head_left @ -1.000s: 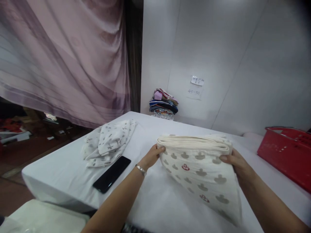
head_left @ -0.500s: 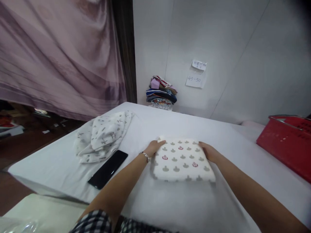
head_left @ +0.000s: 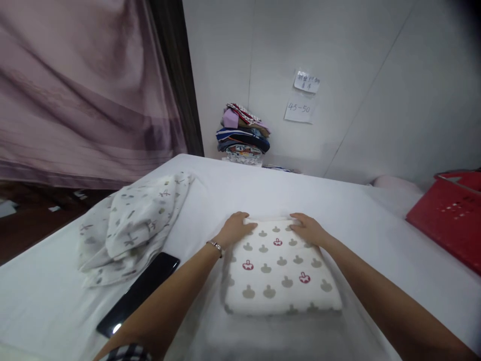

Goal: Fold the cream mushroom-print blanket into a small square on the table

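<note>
A folded white cloth (head_left: 278, 265) with grey and red mushroom-like prints lies flat on the white-covered table. My left hand (head_left: 237, 228) grips its far left corner, thumb on top and fingers over the back edge. At the far right corner my right hand (head_left: 306, 229) holds the same cloth, its thumb and fingers around the edge. The undersides of both grips are hidden. To the left a crumpled white cloth (head_left: 139, 220) with small leaf-like prints lies loose. A black phone (head_left: 139, 293) rests beside it, partly covered by my left forearm.
The white table (head_left: 221, 183) reaches back toward a grey wall with two paper notes (head_left: 299, 109). A stack of folded fabrics (head_left: 243, 133) stands beyond its far edge. A red basket (head_left: 447, 215) is at the right. A pink curtain (head_left: 75, 90) hangs on the left.
The folded cloth appears nearer and lower in view as the camera shifts. My right hand has moved inward along the far edge, its fingers now over the top of the cloth.
</note>
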The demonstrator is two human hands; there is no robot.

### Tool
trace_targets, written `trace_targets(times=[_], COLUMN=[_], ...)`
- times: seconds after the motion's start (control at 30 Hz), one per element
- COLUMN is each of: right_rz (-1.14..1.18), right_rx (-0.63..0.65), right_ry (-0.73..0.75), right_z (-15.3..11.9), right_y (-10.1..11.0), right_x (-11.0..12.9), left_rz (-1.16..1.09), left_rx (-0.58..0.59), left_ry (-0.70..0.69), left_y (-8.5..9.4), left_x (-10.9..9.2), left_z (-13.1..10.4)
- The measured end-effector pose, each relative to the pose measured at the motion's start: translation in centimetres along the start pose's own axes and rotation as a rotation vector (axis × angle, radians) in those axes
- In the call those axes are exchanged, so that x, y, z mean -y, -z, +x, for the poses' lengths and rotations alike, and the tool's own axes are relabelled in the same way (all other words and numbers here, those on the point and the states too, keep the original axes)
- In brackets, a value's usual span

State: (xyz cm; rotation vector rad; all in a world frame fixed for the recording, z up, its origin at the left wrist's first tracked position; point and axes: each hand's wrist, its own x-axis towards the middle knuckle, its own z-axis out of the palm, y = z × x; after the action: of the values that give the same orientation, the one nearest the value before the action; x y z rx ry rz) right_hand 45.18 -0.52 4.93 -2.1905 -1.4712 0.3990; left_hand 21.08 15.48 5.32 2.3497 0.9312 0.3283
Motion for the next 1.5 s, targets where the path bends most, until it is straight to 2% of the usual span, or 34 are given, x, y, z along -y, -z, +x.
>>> trace_targets(times=[0.07,0.13,0.3,0.43,0.57,0.67,0.8,1.03,1.3,1.5], right_rz=[-0.019,-0.017,-0.037,-0.122,-0.183,-0.174,-0.137,-0.114,-0.060,0.023], right_rx=[0.061,0.067,-0.034,-0.096,-0.025,0.033,0.093,0.111,0.112,0.257], right_ry=[0.082,0.162,0.303,0.468,0.456,0.353,0.282,0.189,0.144,0.050], right_z=[0.6,0.6,-0.4,-1.2,-1.3,-1.0,0.0,1.7,1.9,2.0], right_y=[-0.1,-0.2,-0.6,-0.6,0.1,0.7,1.2,0.6,0.4,1.0], right_x=[-0.1,-0.3,-1.0,-0.6,0.5,1.2,2.2,2.4,2.5,2.8], left_rz=[0.019,0.015,0.028,0.124,0.228,0.226,0.153,0.227,0.180,0.094], left_rx=[0.007,-0.015,-0.028,-0.019,0.005,0.023,0.050,0.057,0.208,0.229], left_ry=[-0.081,-0.178,-0.385,-0.524,-0.591,-0.539,-0.320,-0.099,-0.063,-0.029], left_y=[0.0,0.1,0.2,0.4,0.8,1.0,1.1,0.1,1.4,1.3], left_x=[0.1,0.2,0.5,0.1,-0.4,-0.9,-1.8,-2.6,-3.1,-3.0], left_z=[0.4,0.4,-0.4,-0.6,-0.8,-0.8,-0.5,0.9,1.0,1.2])
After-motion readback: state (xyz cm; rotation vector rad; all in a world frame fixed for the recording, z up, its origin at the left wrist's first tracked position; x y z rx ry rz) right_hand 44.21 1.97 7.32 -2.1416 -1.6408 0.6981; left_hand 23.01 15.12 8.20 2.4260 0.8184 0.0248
